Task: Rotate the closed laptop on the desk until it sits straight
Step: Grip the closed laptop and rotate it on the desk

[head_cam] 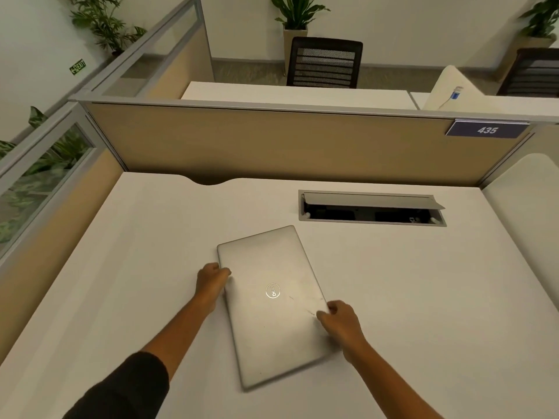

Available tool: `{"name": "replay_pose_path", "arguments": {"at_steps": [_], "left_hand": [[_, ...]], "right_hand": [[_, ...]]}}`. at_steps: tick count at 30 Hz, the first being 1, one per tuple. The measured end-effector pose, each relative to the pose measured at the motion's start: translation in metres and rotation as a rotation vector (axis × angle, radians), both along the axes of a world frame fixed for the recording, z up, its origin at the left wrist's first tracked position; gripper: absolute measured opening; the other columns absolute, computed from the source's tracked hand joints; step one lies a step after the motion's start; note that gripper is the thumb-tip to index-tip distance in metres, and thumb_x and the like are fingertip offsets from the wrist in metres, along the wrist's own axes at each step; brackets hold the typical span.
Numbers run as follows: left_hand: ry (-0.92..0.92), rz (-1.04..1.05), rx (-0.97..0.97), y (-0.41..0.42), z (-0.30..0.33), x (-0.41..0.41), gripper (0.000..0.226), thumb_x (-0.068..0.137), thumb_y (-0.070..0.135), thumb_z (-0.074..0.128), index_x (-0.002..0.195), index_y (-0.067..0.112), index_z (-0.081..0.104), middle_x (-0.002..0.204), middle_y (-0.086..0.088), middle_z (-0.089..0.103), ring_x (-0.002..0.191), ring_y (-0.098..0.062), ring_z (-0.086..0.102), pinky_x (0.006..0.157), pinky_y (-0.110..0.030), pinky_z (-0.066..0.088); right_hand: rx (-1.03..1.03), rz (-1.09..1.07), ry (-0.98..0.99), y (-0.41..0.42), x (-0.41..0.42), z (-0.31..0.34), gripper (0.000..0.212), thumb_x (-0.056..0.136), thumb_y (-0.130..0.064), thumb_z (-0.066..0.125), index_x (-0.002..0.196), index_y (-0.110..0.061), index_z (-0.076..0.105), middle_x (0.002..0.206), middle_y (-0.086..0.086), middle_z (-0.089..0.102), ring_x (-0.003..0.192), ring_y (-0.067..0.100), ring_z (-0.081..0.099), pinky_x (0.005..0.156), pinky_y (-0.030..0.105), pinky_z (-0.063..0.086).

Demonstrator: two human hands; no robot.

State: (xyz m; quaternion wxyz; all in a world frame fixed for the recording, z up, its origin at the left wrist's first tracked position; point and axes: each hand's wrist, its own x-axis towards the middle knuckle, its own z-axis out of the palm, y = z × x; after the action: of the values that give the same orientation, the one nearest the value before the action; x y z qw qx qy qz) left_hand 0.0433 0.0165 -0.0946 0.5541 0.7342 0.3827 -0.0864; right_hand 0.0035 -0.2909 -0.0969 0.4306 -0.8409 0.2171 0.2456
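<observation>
A closed silver laptop [272, 306] lies flat on the white desk [423, 297], with a round logo on its lid. Its long sides run away from me and lean slightly left, so it sits askew to the desk edges. My left hand [211, 282] grips the laptop's left long edge near the far corner, thumb on the lid. My right hand [340, 320] grips the right long edge near the middle, fingers curled on the lid's rim.
An open cable hatch [372, 208] is set into the desk just beyond the laptop, to the right. Beige partition walls [272, 143] close the desk at the back and left. A curved white divider [526, 213] bounds the right side.
</observation>
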Motion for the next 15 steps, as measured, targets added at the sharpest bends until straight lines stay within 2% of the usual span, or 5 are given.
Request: {"name": "replay_pose_path", "arguments": {"at_steps": [4,8,9,10,15], "left_hand": [[-0.026,-0.074,0.061,0.009,0.007,0.028,0.017,0.09,-0.003,0.058,0.103,-0.005,0.067,0.103,-0.018,0.062,0.088,-0.03,0.059,0.069,-0.031,0.043],[0.044,-0.125,0.124,0.016,0.007,0.048,0.01,0.085,-0.011,0.051,0.084,-0.001,0.052,0.087,-0.02,0.052,0.071,-0.029,0.048,0.06,-0.028,0.027],[0.051,-0.137,0.133,0.017,0.009,0.051,0.013,0.086,-0.012,0.05,0.095,-0.009,0.06,0.102,-0.002,0.04,0.076,-0.035,0.056,0.059,-0.027,0.028],[0.051,-0.151,0.126,0.018,0.007,0.055,0.035,0.088,-0.012,0.051,0.12,-0.014,0.064,0.154,-0.029,0.047,0.093,-0.04,0.064,0.061,-0.026,0.032],[0.063,-0.242,0.14,0.021,0.009,0.062,0.07,0.09,-0.01,0.053,0.159,0.002,0.048,0.159,-0.015,0.054,0.145,-0.037,0.053,0.105,-0.036,0.05]], "right_hand": [[-0.012,-0.063,0.027,-0.02,-0.042,-0.008,0.02,0.087,-0.028,0.07,0.104,-0.025,0.061,0.098,-0.01,0.066,0.086,0.007,0.063,0.066,0.023,0.049],[0.021,-0.17,0.091,-0.026,-0.062,-0.012,0.019,0.088,-0.025,0.07,0.104,-0.021,0.06,0.097,-0.005,0.066,0.088,0.018,0.069,0.076,0.035,0.061],[0.035,-0.197,0.109,-0.026,-0.066,-0.014,0.022,0.088,-0.025,0.07,0.108,-0.02,0.06,0.099,-0.003,0.067,0.092,0.022,0.07,0.085,0.039,0.062],[0.044,-0.224,0.122,-0.025,-0.068,-0.016,0.027,0.088,-0.026,0.07,0.113,-0.02,0.06,0.103,-0.002,0.068,0.097,0.024,0.071,0.091,0.04,0.061],[0.133,-0.355,0.095,-0.021,-0.077,-0.023,0.035,0.087,-0.021,0.068,0.121,-0.017,0.063,0.109,0.009,0.074,0.098,0.029,0.074,0.09,0.042,0.062]]}}
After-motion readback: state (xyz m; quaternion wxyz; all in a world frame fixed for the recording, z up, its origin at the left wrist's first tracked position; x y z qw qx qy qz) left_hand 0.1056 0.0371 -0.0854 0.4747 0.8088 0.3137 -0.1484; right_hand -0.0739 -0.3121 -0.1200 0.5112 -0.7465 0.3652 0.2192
